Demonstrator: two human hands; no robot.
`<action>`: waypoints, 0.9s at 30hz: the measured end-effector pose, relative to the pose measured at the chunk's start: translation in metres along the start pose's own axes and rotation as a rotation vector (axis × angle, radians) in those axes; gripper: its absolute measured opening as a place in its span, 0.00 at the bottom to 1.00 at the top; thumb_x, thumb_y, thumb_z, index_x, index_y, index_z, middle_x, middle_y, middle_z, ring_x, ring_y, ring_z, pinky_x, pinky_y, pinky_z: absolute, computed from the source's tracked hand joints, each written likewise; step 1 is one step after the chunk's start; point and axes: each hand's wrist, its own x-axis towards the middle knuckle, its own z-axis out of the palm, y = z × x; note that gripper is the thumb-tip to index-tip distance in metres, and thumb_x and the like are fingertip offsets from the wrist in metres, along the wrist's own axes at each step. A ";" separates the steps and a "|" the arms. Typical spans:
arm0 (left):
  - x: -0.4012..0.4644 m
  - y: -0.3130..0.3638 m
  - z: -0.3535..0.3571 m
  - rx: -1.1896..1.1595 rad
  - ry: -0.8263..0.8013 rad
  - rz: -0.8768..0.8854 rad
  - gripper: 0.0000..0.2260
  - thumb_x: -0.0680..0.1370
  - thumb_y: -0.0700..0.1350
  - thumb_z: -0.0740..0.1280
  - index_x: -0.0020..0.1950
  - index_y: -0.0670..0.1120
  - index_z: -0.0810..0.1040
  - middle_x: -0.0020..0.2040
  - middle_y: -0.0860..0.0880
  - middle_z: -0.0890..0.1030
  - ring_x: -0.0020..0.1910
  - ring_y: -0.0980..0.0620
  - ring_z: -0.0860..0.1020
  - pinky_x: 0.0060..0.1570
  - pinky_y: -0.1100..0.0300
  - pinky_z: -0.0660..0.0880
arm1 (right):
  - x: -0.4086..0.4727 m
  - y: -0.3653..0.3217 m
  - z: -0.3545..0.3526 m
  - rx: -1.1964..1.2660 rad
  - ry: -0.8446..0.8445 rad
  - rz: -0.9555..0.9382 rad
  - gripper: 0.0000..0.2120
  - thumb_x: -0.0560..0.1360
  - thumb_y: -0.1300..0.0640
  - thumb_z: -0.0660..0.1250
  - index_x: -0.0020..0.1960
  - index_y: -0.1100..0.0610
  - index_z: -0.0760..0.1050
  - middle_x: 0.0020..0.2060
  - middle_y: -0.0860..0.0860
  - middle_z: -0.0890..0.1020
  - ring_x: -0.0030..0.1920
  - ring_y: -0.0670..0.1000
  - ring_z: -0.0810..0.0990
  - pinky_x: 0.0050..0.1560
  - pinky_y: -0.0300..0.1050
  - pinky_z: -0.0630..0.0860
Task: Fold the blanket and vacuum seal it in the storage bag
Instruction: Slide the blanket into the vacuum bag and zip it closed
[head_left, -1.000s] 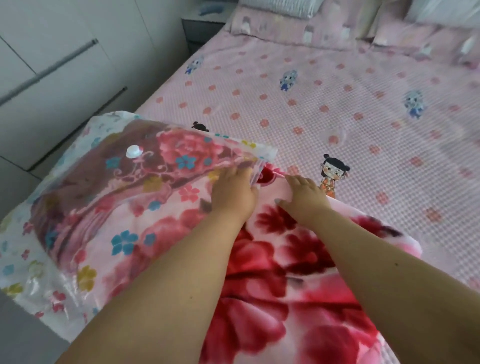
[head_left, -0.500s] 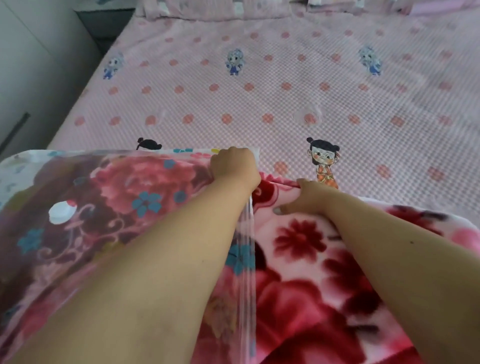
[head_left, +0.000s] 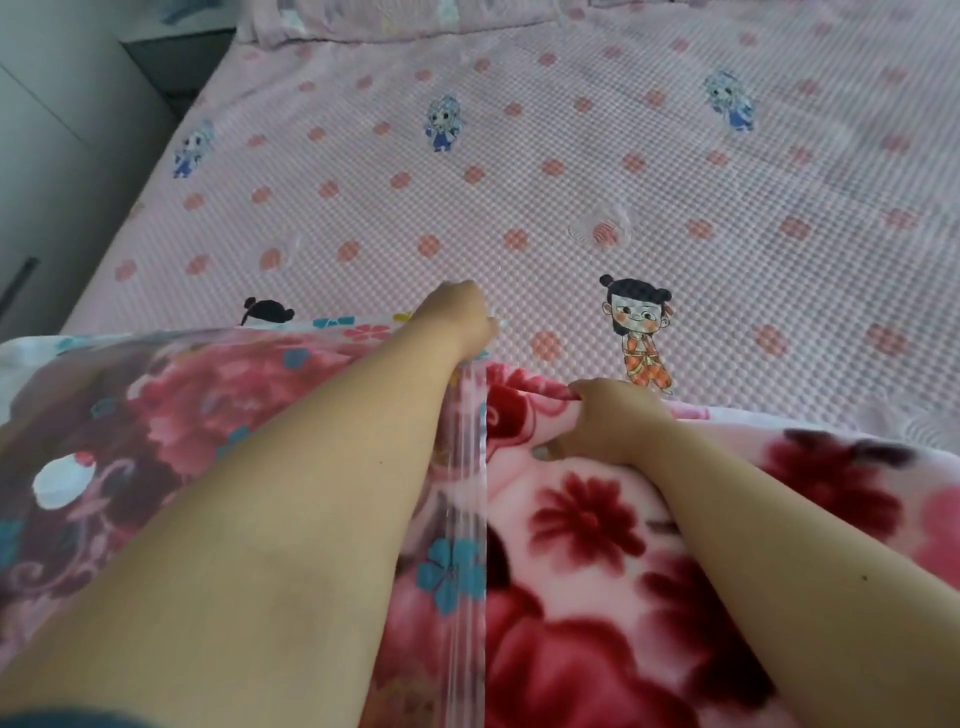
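Left hand (head_left: 457, 322) slid up bag (head_left: 156, 415) edge; right hand (head_left: 608, 421) grips blanket (head_left: 587, 519)

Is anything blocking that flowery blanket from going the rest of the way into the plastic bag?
Nothing visible blocks it. The left hand holds the storage bag mouth at its far corner, the right hand grips the blanket edge just outside, and only the bag's zip strip lies across the blanket there.

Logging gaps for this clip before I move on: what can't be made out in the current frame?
Head view only:
- Left hand fingertips: curled out of sight at the storage bag corner.
- Right hand fingers: tucked into the blanket edge.
- How far the blanket sits inside the bag: both forearms cover it.
- Near end of the bag opening: cut off by the bottom edge.
- Valve: blurred.
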 end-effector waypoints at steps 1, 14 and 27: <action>0.005 -0.001 0.001 -0.024 -0.029 -0.004 0.20 0.80 0.49 0.63 0.68 0.39 0.70 0.63 0.41 0.74 0.58 0.43 0.75 0.56 0.53 0.71 | 0.001 0.001 0.001 0.006 0.010 -0.006 0.37 0.60 0.29 0.72 0.65 0.44 0.72 0.57 0.47 0.80 0.58 0.52 0.78 0.56 0.46 0.70; 0.005 -0.014 -0.026 -0.433 0.020 0.112 0.09 0.78 0.44 0.69 0.42 0.40 0.76 0.32 0.48 0.78 0.26 0.59 0.75 0.28 0.68 0.72 | -0.006 -0.042 -0.014 0.204 0.170 -0.199 0.14 0.69 0.43 0.70 0.46 0.52 0.79 0.42 0.50 0.82 0.47 0.55 0.81 0.46 0.41 0.67; 0.004 -0.006 -0.034 -0.560 0.062 0.107 0.09 0.76 0.45 0.71 0.42 0.42 0.76 0.30 0.48 0.77 0.26 0.54 0.74 0.37 0.55 0.79 | 0.016 -0.055 -0.036 0.345 0.169 -0.368 0.33 0.62 0.41 0.78 0.62 0.51 0.75 0.54 0.46 0.78 0.57 0.50 0.77 0.61 0.46 0.70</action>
